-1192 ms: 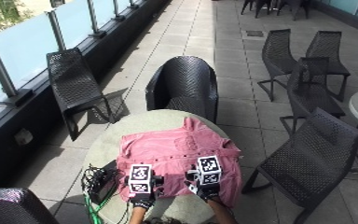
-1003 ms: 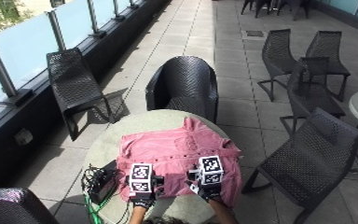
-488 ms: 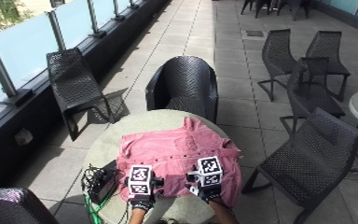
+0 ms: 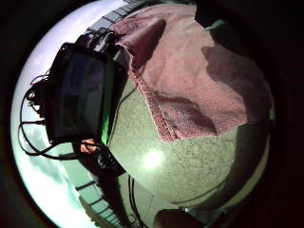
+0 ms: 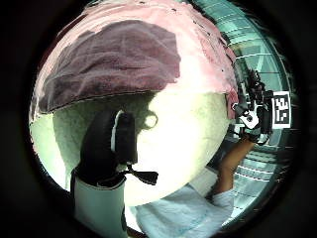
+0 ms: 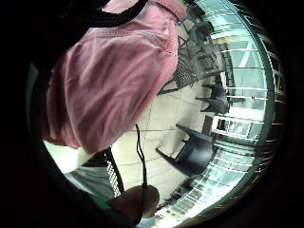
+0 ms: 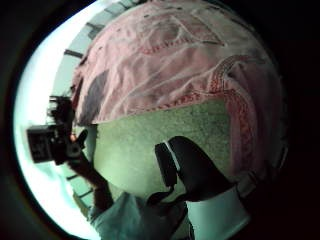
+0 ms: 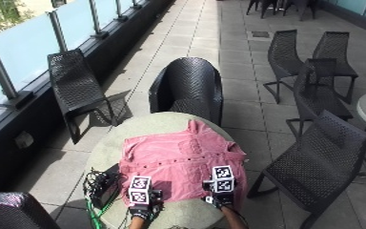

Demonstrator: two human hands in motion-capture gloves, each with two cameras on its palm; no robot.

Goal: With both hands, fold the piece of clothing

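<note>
On the round speckled stone table [image 8: 113, 143], the pink button-up shirt [image 8: 177, 164] is spread flat, both gloved hands [image 8: 138, 210] [image 8: 219, 200] hovering relaxed at its near hem, ungrasped, so an uneven pickup could skew the fold.

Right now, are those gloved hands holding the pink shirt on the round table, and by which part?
Seemingly nothing: the left hand and right hand hover at the pink button-up shirt's near hem, thumbs over the bare round table.
</note>
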